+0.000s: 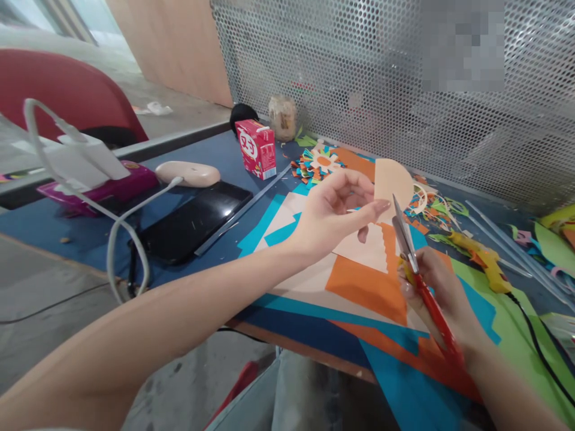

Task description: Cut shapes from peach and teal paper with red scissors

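Note:
My left hand (335, 209) pinches a cream half-circle of paper (394, 179) by its straight edge, above the table. In my right hand (433, 287) is a pair of scissors (426, 293) with red handles, the blades pointing up at the paper's lower edge. Whether the blades touch the paper I cannot tell. Beneath both hands lie orange paper (366, 290), a cream sheet with a wavy cut edge (363, 248), and blue paper (309, 311). A cream paper flower (324, 160) rests on small scraps behind my left hand.
A yellow glue gun (483, 257) with clear glue sticks (498, 236) lies at right on green paper (521, 323). At left are a black phone (193, 221), a purple power strip (108, 185) and white cables. A pink drink carton (256, 149) and a jar (283, 118) stand behind.

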The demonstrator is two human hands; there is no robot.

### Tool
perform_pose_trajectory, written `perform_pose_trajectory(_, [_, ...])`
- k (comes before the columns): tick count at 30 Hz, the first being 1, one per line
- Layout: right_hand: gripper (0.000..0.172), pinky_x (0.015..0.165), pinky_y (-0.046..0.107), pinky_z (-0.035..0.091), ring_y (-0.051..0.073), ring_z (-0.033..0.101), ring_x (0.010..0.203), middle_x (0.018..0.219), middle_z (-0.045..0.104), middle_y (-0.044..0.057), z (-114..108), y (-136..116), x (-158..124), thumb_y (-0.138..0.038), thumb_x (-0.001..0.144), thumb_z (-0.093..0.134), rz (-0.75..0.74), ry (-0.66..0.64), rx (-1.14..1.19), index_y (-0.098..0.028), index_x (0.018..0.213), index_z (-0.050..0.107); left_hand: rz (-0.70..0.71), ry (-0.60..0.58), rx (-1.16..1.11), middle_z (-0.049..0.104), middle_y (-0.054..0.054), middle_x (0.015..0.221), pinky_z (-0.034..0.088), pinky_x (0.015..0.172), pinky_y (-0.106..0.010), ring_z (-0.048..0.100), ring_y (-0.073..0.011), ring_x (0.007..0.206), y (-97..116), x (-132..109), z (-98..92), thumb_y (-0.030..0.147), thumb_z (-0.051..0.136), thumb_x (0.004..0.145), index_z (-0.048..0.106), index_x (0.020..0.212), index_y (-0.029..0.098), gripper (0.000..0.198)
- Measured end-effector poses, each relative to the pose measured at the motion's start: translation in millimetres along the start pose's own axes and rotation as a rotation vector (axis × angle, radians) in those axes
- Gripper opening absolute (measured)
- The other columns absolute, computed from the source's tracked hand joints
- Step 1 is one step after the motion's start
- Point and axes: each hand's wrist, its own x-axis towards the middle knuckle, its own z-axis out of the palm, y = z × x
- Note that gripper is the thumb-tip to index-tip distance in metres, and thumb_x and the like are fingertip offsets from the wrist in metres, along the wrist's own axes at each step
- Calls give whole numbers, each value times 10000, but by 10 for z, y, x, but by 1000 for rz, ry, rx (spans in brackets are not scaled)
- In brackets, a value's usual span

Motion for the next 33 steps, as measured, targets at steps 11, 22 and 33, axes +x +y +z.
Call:
perform_pose_trajectory(11, [206,517,248,458,145,538,591,671,522,-26,17,-29,12,-400,886,537,-31,45,-31,-248,812,419,-12,3,-21,557,51,653,468,378,-165,526,-45,486,3,-9,3,241,794,705,517,751,178,288])
perform_pose_trajectory(22, [194,494,246,450,136,531,541,624,514,-45,22,-51,19,-377,897,529,-22,46,-15,-251,810,410,-14,-3,-37,557,58,645,472,363,-153,525,-40,472,13,-3,11,210,792,705,505,731,174,290])
perform_pose_trajectory(33, [234,475,245,407,123,466,547,669,476,-41,29,-24,7,-440,894,517,44,34,41,-244,831,404,-72,-12,-25,600,32,700,477,370,-161,536,-50,495,-30,-25,-1,244,781,718,501,773,178,293])
